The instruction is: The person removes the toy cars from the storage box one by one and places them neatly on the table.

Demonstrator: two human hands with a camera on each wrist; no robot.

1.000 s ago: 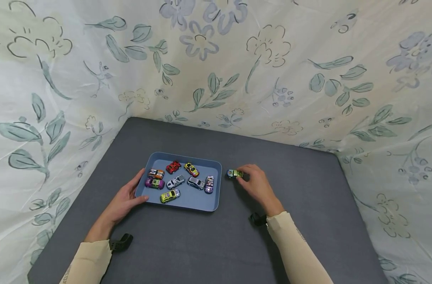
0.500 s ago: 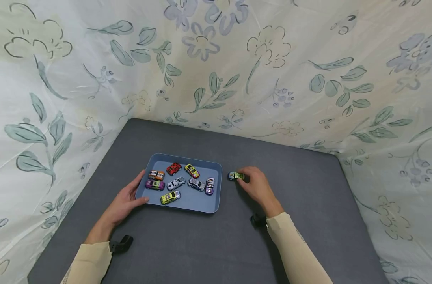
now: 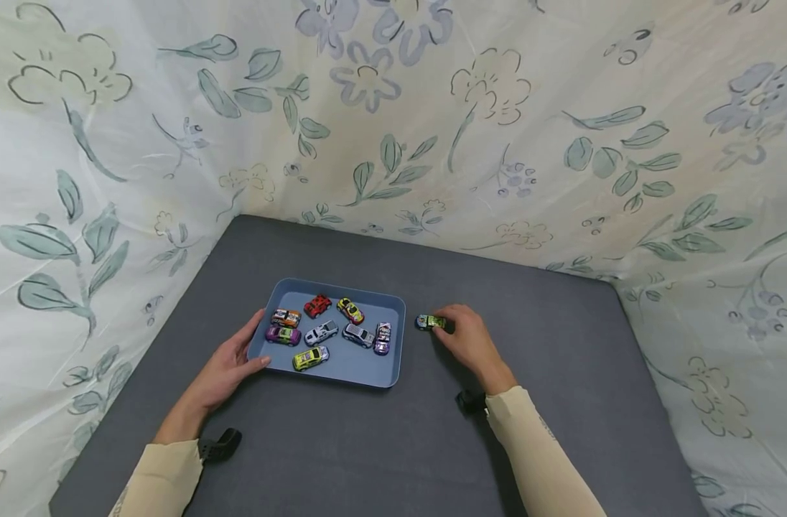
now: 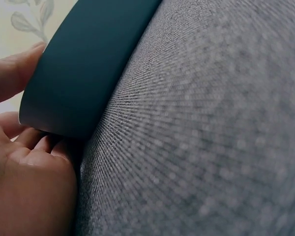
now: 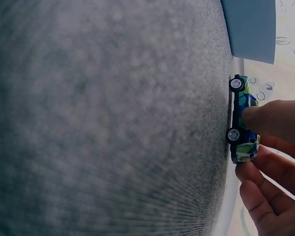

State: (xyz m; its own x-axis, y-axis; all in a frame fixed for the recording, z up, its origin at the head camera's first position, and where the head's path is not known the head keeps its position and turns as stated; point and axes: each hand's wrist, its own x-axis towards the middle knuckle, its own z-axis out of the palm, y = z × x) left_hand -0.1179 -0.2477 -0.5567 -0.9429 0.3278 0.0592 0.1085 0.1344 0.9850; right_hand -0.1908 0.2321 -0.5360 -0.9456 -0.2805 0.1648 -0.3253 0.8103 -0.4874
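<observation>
A blue tray [image 3: 357, 370] lies on the dark grey cloth with several small toy cars inside. At its left end my left hand [image 3: 222, 370] grips the corner, thumb at the near edge and fingers along the left side. The left wrist view shows the tray wall [image 4: 83, 73] between thumb and fingers [image 4: 34, 157]. Right of the tray, my right hand [image 3: 474, 348] pinches a green and blue toy car [image 3: 424, 322] by its sides. In the right wrist view, the toy car [image 5: 242, 145] has its wheels at the cloth, and the thumb [image 5: 275, 118] presses its side.
Inside the tray are a red car [image 3: 317, 306], a purple car [image 3: 283, 335], an orange and white car [image 3: 286, 317] and several others. A floral curtain [image 3: 393, 143] encloses the back and sides of the grey surface [image 3: 342, 452].
Little differs. The view has shifted slightly; both hands, the tray and the pinched toy car stay in nearly the same places.
</observation>
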